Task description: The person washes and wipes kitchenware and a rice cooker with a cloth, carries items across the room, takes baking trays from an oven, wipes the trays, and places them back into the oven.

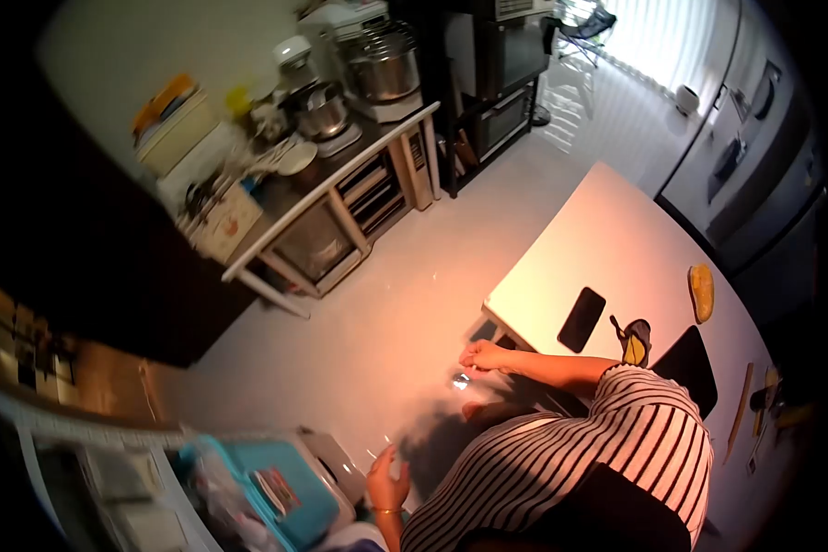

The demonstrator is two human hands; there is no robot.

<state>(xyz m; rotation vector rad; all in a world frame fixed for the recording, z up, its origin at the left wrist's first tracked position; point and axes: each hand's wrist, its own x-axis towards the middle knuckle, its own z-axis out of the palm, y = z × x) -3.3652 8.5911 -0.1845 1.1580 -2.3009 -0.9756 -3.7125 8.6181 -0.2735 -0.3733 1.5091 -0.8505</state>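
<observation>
My right hand reaches past the corner of the white table, fingers pinched together. A small shiny thing shows just below the fingertips; it is too small and bright to name. Lower down, my left hand, with a thin bracelet at the wrist, hangs near the teal-lidded box. Its fingers are loosely apart and nothing shows in them. On the table by my right forearm lie a dark phone and a dark pouch-like thing with yellow.
A yellow elongated thing and a black flat item lie on the table, with several tools at its right side. Along the wall, a bench carries stand mixers. A black rack holds ovens. The floor lies between.
</observation>
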